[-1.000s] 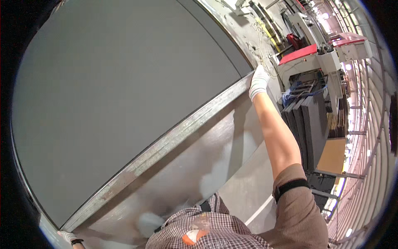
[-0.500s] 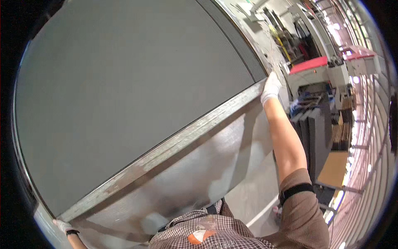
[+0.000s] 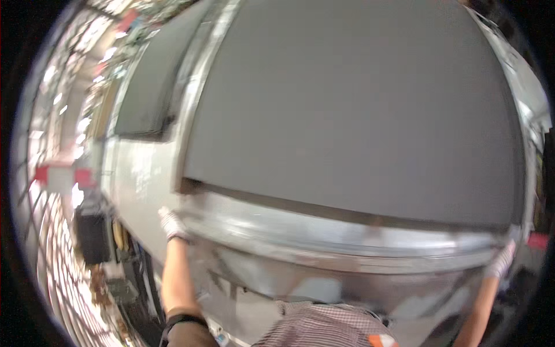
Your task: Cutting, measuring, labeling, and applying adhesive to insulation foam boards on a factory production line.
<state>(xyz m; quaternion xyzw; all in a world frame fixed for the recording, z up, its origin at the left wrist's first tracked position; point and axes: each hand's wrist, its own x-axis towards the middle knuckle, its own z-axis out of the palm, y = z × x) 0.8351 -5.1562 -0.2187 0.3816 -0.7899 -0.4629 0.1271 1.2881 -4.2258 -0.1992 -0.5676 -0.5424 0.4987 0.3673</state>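
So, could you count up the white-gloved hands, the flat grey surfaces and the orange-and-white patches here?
White-gloved hands: 2, left hand and right hand
Flat grey surfaces: 2, large front surface and smaller surface at left
Orange-and-white patch: 1
Total: 5

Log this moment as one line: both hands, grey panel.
left hand: near left end of metal edge; right hand: near right end; grey panel: beyond metal edge; grip: unclear

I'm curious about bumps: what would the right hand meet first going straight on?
Likely the metal frame, at its near right corner; blur and depth hide whether the right hand touches it.
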